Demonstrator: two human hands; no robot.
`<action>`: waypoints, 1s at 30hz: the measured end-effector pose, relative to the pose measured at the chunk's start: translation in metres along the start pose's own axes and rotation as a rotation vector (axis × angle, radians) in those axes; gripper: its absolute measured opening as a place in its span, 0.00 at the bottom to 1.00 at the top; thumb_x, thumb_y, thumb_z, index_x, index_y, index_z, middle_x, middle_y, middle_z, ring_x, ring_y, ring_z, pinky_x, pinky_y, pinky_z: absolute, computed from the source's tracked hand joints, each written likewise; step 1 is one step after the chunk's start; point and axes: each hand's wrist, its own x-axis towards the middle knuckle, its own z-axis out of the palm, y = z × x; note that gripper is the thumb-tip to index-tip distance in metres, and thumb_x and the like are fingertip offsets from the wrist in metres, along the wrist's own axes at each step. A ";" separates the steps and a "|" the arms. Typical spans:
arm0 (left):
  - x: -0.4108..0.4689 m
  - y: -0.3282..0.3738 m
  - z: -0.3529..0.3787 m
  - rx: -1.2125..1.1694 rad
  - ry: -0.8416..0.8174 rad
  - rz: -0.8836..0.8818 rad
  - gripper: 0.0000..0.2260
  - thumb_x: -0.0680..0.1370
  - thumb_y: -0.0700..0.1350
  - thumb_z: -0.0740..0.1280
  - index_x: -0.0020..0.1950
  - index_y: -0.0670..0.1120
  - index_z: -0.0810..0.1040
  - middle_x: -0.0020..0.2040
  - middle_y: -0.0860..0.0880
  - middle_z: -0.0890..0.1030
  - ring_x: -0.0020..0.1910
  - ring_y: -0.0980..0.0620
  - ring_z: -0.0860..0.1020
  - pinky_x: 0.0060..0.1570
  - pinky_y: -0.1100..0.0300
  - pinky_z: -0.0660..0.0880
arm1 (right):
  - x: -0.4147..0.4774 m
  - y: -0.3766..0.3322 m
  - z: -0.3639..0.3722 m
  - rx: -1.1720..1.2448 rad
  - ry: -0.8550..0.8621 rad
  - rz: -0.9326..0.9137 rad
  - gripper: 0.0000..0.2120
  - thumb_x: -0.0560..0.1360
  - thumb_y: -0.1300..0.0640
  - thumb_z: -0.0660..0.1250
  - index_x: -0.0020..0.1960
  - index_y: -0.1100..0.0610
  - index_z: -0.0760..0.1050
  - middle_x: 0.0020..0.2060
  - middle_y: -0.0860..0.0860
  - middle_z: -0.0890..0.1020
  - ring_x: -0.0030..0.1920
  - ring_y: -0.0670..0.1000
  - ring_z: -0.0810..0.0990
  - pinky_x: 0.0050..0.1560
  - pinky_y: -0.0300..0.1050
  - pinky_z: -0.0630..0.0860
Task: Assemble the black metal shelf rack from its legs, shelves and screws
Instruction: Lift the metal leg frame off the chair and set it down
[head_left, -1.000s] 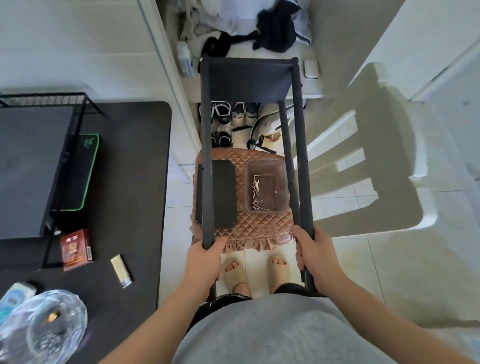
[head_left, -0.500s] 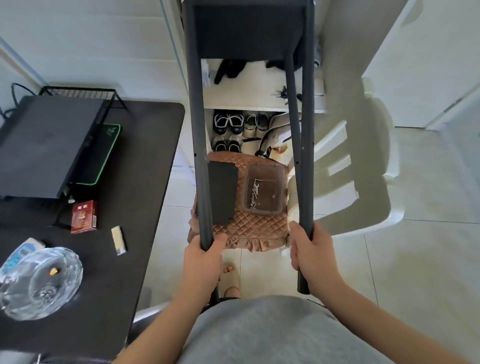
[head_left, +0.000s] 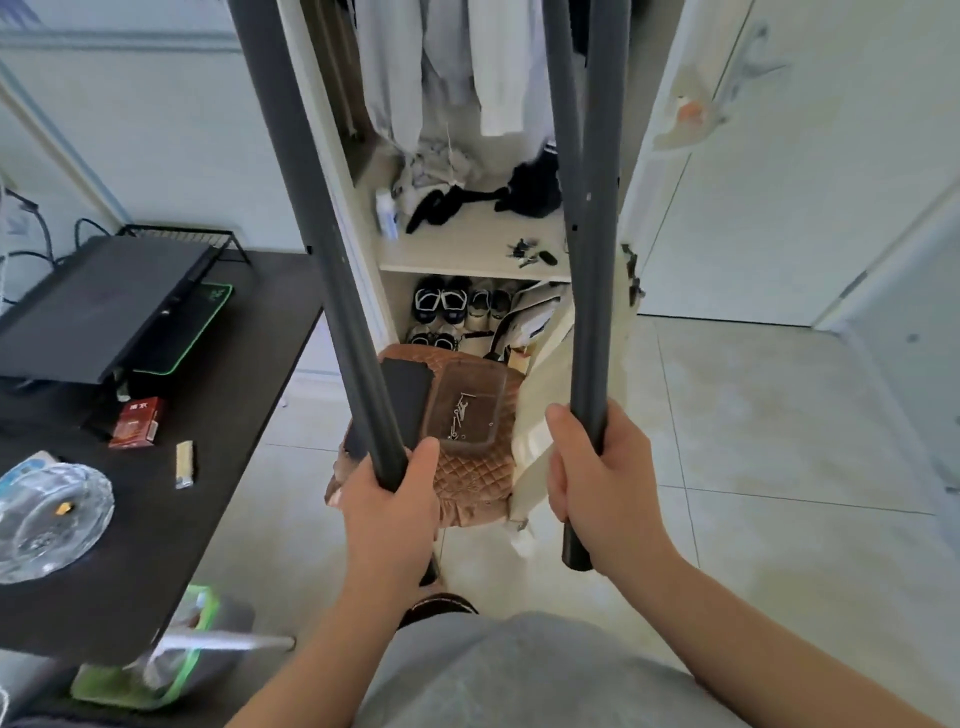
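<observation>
I hold the partly built black rack upright in front of me by two of its legs. My left hand (head_left: 392, 506) grips the left leg (head_left: 317, 218) near its lower end. My right hand (head_left: 597, 478) grips the right leg (head_left: 597, 218), whose foot sticks out below my fist. A third leg (head_left: 563, 130) runs behind the right one. The rack's top shelf is out of view above. On a brown quilted stool (head_left: 467, 478) lie a loose black shelf panel (head_left: 408, 397) and a clear tray of screws (head_left: 467, 410).
A black desk (head_left: 223, 415) at left carries a laptop on a stand, a red box, a lighter and a glass ashtray (head_left: 47, 519). An open white wardrobe (head_left: 467, 249) with clothes and shoes stands ahead. A white chair (head_left: 535, 415) is beside the stool. Tiled floor lies at right.
The rack has been lifted and tilted up, so its top shelf has left the view. My head has risen and both hands keep their grip on the legs.
</observation>
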 end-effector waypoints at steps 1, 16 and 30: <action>-0.005 0.008 0.007 -0.016 -0.024 0.033 0.17 0.77 0.47 0.71 0.33 0.49 0.68 0.22 0.49 0.66 0.20 0.52 0.64 0.22 0.62 0.66 | -0.003 -0.009 -0.009 0.020 0.004 -0.032 0.13 0.81 0.57 0.65 0.43 0.62 0.65 0.24 0.55 0.66 0.21 0.48 0.65 0.22 0.39 0.65; -0.079 0.058 0.204 -0.008 -0.661 0.258 0.17 0.68 0.58 0.71 0.30 0.51 0.68 0.22 0.49 0.66 0.19 0.49 0.64 0.22 0.58 0.63 | -0.041 -0.056 -0.197 0.122 0.592 -0.246 0.13 0.77 0.50 0.65 0.44 0.58 0.66 0.24 0.51 0.68 0.21 0.49 0.66 0.22 0.40 0.65; -0.171 -0.033 0.441 0.477 -1.239 0.151 0.17 0.69 0.58 0.69 0.32 0.50 0.65 0.25 0.48 0.65 0.23 0.48 0.63 0.23 0.57 0.63 | -0.054 0.039 -0.405 0.320 1.237 0.012 0.12 0.82 0.54 0.64 0.44 0.56 0.65 0.28 0.55 0.66 0.23 0.49 0.64 0.21 0.42 0.63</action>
